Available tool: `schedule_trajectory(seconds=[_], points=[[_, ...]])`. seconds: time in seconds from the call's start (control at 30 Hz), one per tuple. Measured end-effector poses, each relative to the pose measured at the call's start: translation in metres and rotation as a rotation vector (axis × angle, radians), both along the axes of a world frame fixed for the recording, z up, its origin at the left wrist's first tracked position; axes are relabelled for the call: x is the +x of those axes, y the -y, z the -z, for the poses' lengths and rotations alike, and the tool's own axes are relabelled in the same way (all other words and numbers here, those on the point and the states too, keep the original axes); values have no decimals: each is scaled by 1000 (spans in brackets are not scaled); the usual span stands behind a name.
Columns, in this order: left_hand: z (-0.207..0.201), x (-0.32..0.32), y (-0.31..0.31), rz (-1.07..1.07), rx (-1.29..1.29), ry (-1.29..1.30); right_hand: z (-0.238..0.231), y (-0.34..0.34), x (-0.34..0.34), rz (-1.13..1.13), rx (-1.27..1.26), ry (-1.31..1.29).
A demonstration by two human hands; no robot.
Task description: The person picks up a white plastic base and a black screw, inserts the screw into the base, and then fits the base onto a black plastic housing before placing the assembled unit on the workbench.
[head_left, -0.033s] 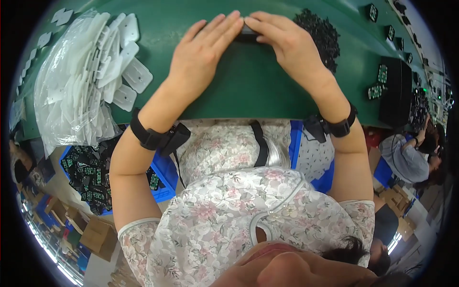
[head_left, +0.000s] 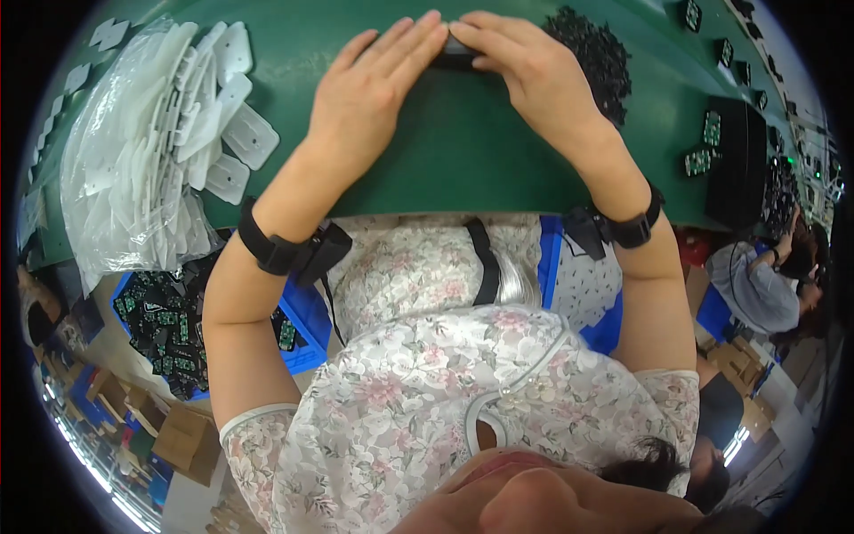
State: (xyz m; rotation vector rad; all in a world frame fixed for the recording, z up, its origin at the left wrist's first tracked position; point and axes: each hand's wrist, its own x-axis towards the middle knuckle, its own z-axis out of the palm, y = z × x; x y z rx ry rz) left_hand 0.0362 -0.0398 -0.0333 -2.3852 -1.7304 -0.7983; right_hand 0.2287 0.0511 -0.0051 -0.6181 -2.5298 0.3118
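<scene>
The green table (head_left: 463, 160) carries everything. Well to the left of the grip lies a clear bag of white plastic plates (head_left: 151, 151); just right of it sits a heap of small black parts (head_left: 594, 53). The left hand (head_left: 374, 89) lies flat, fingers stretched out and together, fingertips touching a small black part (head_left: 454, 55). The right hand (head_left: 525, 67) curls over the same piece from the other side, fingertips pressing it down. The piece sits between both hands' fingertips, mostly hidden.
</scene>
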Motion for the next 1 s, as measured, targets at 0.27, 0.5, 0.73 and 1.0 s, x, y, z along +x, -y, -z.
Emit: schedule_trajectory(seconds=[0.27, 0.5, 0.73, 1.0], points=[[1, 15, -33, -57, 163, -77, -10, -37, 5, 29, -893, -349], [-13, 26, -30, -56, -497, 1241, -17, -10, 1, 39, -1027, -580], [-13, 39, -31, 63, -456, 1361, -25, -11, -1, 71, -919, -638], [-41, -43, 1, -236, 27, 531, -40, -101, 42, 222, -647, -593]])
